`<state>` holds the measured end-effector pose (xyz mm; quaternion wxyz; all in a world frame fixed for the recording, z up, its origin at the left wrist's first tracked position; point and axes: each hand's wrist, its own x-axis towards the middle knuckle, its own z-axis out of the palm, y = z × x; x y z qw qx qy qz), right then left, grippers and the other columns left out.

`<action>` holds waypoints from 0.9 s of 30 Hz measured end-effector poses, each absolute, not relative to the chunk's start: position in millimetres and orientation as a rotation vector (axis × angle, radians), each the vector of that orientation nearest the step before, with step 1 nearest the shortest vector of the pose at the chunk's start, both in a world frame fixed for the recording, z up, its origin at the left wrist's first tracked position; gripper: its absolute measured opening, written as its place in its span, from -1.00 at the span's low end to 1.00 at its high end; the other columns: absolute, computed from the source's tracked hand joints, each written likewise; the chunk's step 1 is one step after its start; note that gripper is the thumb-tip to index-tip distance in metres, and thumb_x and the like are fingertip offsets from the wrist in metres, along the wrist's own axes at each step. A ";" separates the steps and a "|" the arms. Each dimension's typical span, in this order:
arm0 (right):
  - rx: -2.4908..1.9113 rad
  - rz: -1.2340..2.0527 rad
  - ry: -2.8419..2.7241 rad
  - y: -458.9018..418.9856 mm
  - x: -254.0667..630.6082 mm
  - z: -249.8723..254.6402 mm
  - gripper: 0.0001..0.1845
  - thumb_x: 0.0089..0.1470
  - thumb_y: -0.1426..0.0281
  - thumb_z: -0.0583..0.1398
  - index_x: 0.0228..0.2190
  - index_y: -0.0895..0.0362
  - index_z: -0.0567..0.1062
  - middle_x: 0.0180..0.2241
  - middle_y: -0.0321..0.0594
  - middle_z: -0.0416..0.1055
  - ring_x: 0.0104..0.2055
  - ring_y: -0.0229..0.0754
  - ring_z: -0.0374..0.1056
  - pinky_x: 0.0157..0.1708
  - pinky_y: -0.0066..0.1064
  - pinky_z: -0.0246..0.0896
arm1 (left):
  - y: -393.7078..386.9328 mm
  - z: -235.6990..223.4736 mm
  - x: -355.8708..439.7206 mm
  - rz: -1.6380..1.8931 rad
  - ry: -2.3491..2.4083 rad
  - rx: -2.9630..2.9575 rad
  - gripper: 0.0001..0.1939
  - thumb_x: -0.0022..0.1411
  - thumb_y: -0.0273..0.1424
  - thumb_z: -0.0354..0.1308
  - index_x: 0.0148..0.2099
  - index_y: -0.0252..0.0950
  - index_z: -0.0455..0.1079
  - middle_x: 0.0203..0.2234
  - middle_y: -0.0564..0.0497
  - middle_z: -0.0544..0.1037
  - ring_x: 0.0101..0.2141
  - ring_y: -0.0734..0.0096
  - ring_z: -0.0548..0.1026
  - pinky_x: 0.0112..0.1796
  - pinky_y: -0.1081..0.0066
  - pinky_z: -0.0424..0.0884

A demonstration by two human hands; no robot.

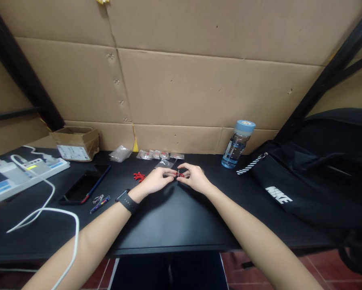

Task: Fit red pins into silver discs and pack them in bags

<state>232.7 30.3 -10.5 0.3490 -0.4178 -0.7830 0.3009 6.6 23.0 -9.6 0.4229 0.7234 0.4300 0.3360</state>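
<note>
My right hand (196, 178) pinches a small silvery disc, seen nearly edge-on, with a piece of red cord (182, 175) at it. Opposite, the fingers of my left hand (157, 179) are pressed together at the red cord; how much of it they hold is hard to make out. A little pile of red cords (139, 176) lies just left of my left hand. Beyond both hands, a clear plastic bag (165, 163) and a row of small bags with round pieces (157, 154) rest on the black table (175, 217).
At the left are a power strip (1, 190) with a white cable (75, 225), a phone (87, 183), a cardboard box (75, 143) and a patterned strap (100, 204). To the right stand a water bottle (237, 145) and a black backpack (308, 173). Cardboard (181, 92) walls the back.
</note>
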 end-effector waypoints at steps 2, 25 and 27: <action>-1.075 0.777 -2.036 30.5 232.8 -11.1 -0.56 0.04 0.39 0.45 -0.04 0.09 0.54 -0.37 -0.25 0.66 -0.26 -0.06 0.67 -0.19 -0.32 0.56 | 23.0 -9.7 5.8 0.830 1.078 1.834 -0.59 0.20 -0.26 0.30 0.07 -0.31 0.64 0.05 -0.17 0.67 0.10 -0.01 0.62 0.23 0.06 0.44; -0.905 0.688 -2.057 38.9 229.0 -18.1 -0.61 -0.09 0.43 0.44 -0.19 0.07 0.50 -0.18 -0.26 0.52 -0.16 -0.15 0.58 -0.20 -0.39 0.49 | 20.5 -5.2 4.9 0.955 1.859 2.329 -0.54 0.31 -0.30 0.13 0.21 -0.30 0.27 0.15 -0.29 0.50 0.20 -0.10 0.44 0.14 -0.07 0.33; -0.878 0.715 -2.050 38.9 229.2 -18.4 -0.61 -0.08 0.44 0.43 -0.18 0.07 0.49 -0.17 -0.25 0.49 -0.17 -0.16 0.57 -0.17 -0.37 0.51 | 23.6 -9.5 -0.2 0.785 1.699 2.436 -0.51 0.38 -0.25 0.10 0.30 -0.24 0.24 0.24 -0.25 0.47 0.25 -0.04 0.41 0.19 -0.08 0.29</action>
